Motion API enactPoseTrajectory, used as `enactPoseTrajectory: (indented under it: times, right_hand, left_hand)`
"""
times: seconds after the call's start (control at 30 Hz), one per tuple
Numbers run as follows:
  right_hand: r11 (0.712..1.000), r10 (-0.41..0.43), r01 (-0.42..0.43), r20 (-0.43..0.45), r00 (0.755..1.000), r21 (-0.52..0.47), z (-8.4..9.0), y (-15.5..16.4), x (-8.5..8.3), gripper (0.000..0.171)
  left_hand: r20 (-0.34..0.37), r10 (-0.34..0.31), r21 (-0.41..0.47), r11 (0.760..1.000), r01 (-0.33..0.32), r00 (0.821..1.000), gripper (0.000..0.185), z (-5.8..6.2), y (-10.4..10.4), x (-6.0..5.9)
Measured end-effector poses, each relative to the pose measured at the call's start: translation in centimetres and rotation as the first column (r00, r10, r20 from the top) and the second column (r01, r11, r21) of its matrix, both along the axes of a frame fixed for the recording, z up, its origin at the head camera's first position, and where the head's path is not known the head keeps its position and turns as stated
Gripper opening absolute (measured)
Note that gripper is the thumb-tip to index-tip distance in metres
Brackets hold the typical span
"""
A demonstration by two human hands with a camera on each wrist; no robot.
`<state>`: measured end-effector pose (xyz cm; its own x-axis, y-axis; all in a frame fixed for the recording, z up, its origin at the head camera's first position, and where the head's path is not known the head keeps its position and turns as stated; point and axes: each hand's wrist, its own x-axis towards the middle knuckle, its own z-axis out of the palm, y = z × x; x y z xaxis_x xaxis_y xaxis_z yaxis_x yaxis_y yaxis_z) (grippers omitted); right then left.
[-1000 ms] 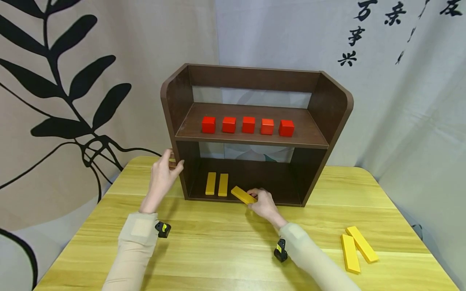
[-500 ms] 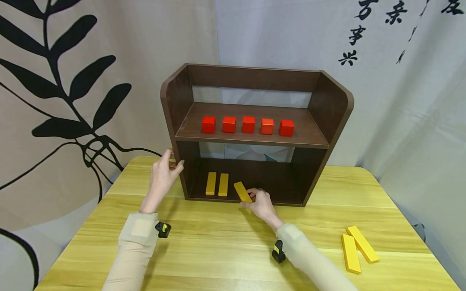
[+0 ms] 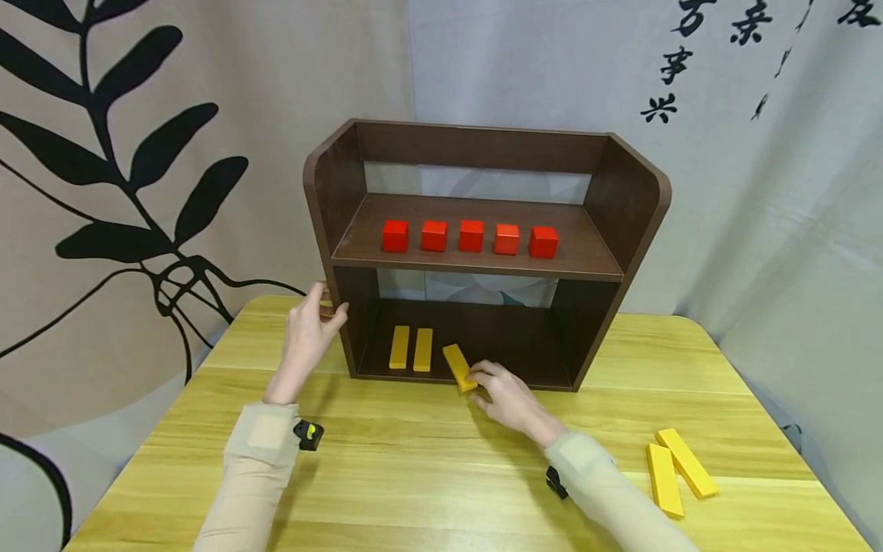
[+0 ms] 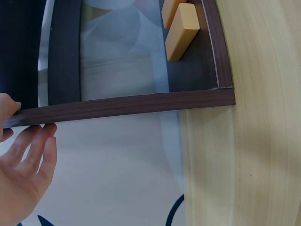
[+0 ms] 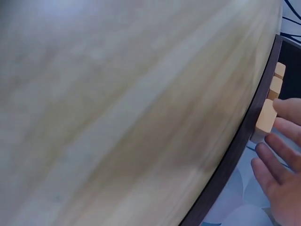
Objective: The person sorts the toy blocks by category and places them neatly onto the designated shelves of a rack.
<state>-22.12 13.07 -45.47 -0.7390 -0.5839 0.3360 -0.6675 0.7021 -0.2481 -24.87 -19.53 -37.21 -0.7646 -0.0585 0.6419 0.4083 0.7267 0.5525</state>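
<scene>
My left hand (image 3: 308, 331) grips the left side panel of a dark brown wooden shelf (image 3: 476, 268). In the left wrist view its thumb lies on one side of that panel and its fingers on the other. My right hand (image 3: 509, 396) is at the front of the lower compartment, its fingertips against the right side of a yellow block (image 3: 458, 366). In the right wrist view thumb and fingers are loosely spread beside the block, not wrapped round it. That block slants, its near end at the shelf's front edge. Left of it are two parallel yellow blocks (image 3: 399, 347).
Several red cubes (image 3: 471, 236) stand in a row on the upper shelf. Two more yellow blocks (image 3: 664, 479) lie partly crossed at the right of the wooden table (image 3: 386, 475). A curtain (image 3: 759, 230) hangs behind the table.
The right hand turned the slanting block more upright in the head view, then loosened from it and drew slightly right. The left hand kept its place on the shelf.
</scene>
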Motion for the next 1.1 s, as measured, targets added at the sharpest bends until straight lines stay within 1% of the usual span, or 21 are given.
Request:
enactPoseTrajectory:
  times: [0.13,0.33,0.4,0.47,0.53,0.63,0.73,0.8,0.93,1.1]
  right_hand:
    - [0.999,0.023,-0.024,0.014,1.000,0.046,0.1,-0.3,0.1,0.032]
    - [0.995,0.005,-0.015,0.094,0.996,0.101,0.1,-1.4,0.3,0.051]
    - [0.994,0.001,-0.015,0.124,0.992,0.108,0.1,-1.6,0.3,0.055]
    - [0.994,0.007,-0.022,0.135,0.991,0.111,0.2,-1.6,0.4,0.056]
    - [0.992,0.016,-0.032,0.127,0.992,0.121,0.2,-1.4,0.5,0.056]
    - [0.988,0.045,-0.059,0.094,0.995,0.145,0.3,-1.0,0.5,0.055]
    - [0.977,0.078,-0.087,0.053,0.996,0.196,0.2,-0.7,0.5,0.055]
    - [0.971,0.090,-0.097,0.042,0.995,0.219,0.2,-0.7,0.5,0.055]
    - [0.965,0.065,-0.074,0.044,0.997,0.251,0.0,-1.1,0.4,0.056]
    - [0.972,0.002,-0.020,0.073,0.997,0.233,-0.1,-1.8,0.8,0.057]
  left_hand:
    - [-0.007,-0.006,0.006,1.000,0.006,1.000,0.025,0.0,0.0,0.0]
    - [-0.004,-0.008,0.002,1.000,0.008,1.000,0.025,0.1,0.0,0.0]
    - [-0.001,-0.007,0.000,1.000,0.007,1.000,0.025,0.1,0.0,0.0]
    - [0.001,-0.009,-0.001,1.000,0.009,1.000,0.025,0.1,0.0,0.0]
    - [0.004,-0.010,0.002,1.000,0.010,1.000,0.025,0.1,0.0,0.1]
    - [0.004,-0.009,0.004,1.000,0.009,1.000,0.025,0.1,0.0,0.1]
    - [0.001,-0.008,0.003,1.000,0.008,1.000,0.026,0.1,-0.1,0.1]
    - [-0.002,-0.008,0.001,1.000,0.008,1.000,0.026,0.1,-0.1,0.1]
    - [-0.014,-0.010,-0.006,1.000,0.010,1.000,0.026,0.1,-0.1,0.0]
    - [-0.023,-0.014,-0.007,1.000,0.014,1.000,0.026,0.1,0.0,0.0]
